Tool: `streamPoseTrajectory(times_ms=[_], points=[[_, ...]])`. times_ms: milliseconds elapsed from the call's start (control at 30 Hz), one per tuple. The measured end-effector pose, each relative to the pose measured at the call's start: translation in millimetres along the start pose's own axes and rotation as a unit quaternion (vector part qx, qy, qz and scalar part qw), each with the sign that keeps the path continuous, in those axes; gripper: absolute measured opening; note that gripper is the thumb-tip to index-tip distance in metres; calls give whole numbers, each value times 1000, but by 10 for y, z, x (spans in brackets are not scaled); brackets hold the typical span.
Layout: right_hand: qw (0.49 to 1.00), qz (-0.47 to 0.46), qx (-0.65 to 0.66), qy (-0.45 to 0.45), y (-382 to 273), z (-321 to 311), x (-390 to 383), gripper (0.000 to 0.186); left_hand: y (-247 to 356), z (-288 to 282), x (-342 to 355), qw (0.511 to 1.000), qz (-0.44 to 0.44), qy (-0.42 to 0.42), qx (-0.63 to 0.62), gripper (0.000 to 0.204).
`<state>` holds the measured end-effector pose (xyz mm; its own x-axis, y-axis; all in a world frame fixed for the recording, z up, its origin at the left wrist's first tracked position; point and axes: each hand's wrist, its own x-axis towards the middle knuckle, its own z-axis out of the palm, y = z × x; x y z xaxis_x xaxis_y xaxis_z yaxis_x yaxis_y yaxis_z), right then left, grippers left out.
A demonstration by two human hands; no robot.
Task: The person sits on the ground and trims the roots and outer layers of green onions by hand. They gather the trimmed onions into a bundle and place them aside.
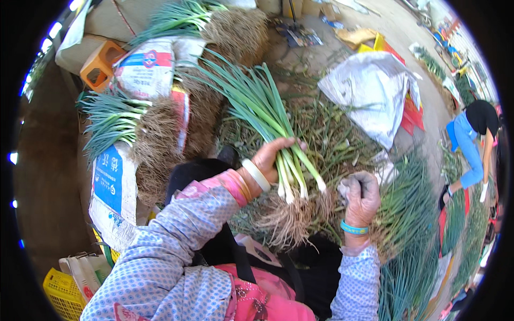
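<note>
My left hand (266,159) is closed around a bunch of spring onions (263,109), just above their white ends. The green leaves point up and away to the left. Their long brown roots (286,220) hang down toward my lap. Right of the roots, apart from the bunch, my right hand (362,200) has its fingers curled together in a pinch. Something pale shows at its fingertips, too small to name. Loose trimmed leaves (316,128) cover the ground behind the bunch.
At the left, spring onions with thick roots (158,136) lie stacked on sacks, beside an orange plastic stool (101,64). A white sack (369,88) lies at far right. More spring onions (412,224) spread along my right. Another person (474,142) bends over farther right. A yellow crate (63,293) stands lower left.
</note>
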<state>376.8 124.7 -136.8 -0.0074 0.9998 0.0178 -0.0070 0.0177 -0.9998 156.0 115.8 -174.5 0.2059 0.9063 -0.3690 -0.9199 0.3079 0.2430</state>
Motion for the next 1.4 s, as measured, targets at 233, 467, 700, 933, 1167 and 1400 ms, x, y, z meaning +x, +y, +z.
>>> streamPoseTrajectory(times_ms=[233, 467, 700, 933, 1167, 1400], points=[[935, 36, -201, -291, -23, 106, -79, 35, 65, -34, -103, 999, 19, 1, 33, 25], [938, -51, -191, -285, 304, 298, -342, 36, 19, 86, -165, 991, 38, -8, 132, 36], [836, -122, -329, -422, -318, -85, -203, 38, 94, 145, -161, 991, 56, -62, 105, 23], [936, 160, -313, -3, 334, -2306, 601, 22, 41, 179, -79, 995, 62, -46, 59, 40], [860, 367, -97, 341, 1516, -3291, 81, 27, 111, 70, -19, 997, 53, 33, 48, 52], [758, 130, -494, 406, 2008, -3300, -64, 21, 13, 52, 56, 997, 52, 21, 45, 55]])
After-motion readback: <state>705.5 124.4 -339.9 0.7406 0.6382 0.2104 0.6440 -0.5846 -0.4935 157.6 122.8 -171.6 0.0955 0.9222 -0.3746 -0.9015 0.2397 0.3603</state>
